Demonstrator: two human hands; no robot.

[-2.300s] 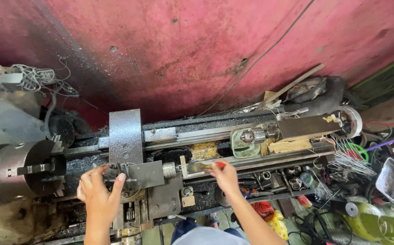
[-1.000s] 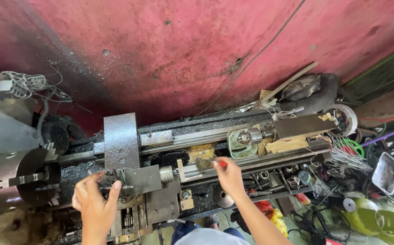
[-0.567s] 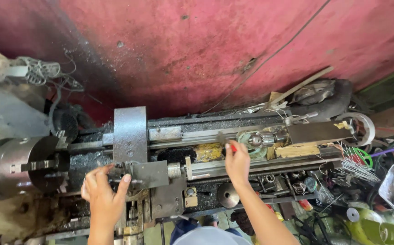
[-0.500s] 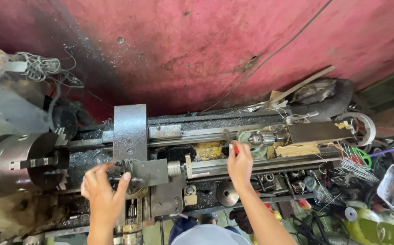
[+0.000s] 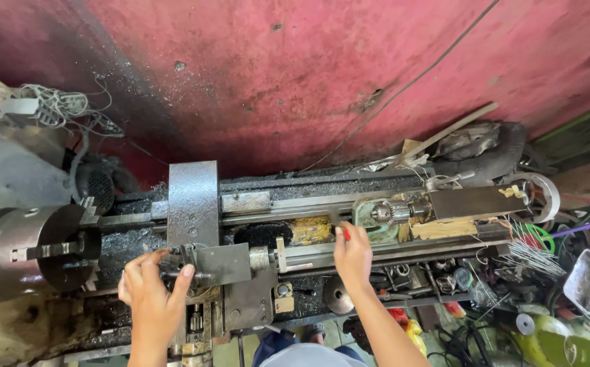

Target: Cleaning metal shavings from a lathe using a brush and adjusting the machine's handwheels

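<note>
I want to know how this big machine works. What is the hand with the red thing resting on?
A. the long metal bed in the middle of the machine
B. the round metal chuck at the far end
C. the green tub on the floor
A: the right hand, with a small red thing in its fingers, lies on the lathe bed, far from the chuck, while the left hand is at the tool post.

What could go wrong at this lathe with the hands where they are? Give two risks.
The left hand grips the tool block close to the chuck; if the chuck turned, its jutting jaws might catch fingers. The right hand, holding a small red-tipped tool, rests on the bed rails near the drill chuck, and metal chips on the bed could cut skin.
</note>
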